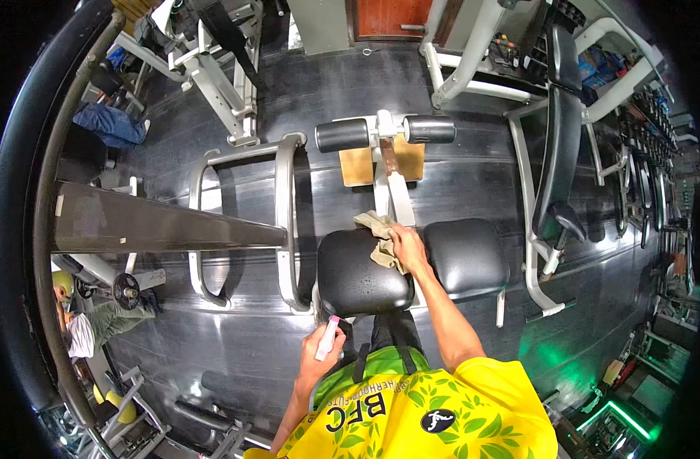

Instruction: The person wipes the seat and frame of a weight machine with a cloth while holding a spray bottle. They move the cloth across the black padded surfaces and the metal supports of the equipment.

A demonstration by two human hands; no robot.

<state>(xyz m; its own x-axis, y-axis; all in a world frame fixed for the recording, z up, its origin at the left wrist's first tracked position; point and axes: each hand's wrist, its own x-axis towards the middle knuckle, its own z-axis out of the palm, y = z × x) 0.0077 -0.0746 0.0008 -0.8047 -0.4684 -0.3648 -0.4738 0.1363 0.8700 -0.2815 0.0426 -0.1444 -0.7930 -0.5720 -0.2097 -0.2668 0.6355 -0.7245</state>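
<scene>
My right hand (409, 249) grips a crumpled beige cloth (382, 239) at the inner far corner of the left black seat pad (354, 279). Small wet-looking specks dot that pad's surface. In my left hand (316, 358), close to my body, is a slim white spray bottle (327, 340) with a pink top, its fingers wrapped around it. The right black seat pad (467, 258) lies beside my right forearm. Beyond the pads, a white frame bar (394, 191) runs to two black foam rollers (342, 135).
A grey rail frame (289, 222) with a broad metal beam (166, 219) stands at left. To the right is a padded bench machine (558, 153). A person in a white top (81, 335) is at far left, and another person's blue-clad leg (113, 125) shows upper left.
</scene>
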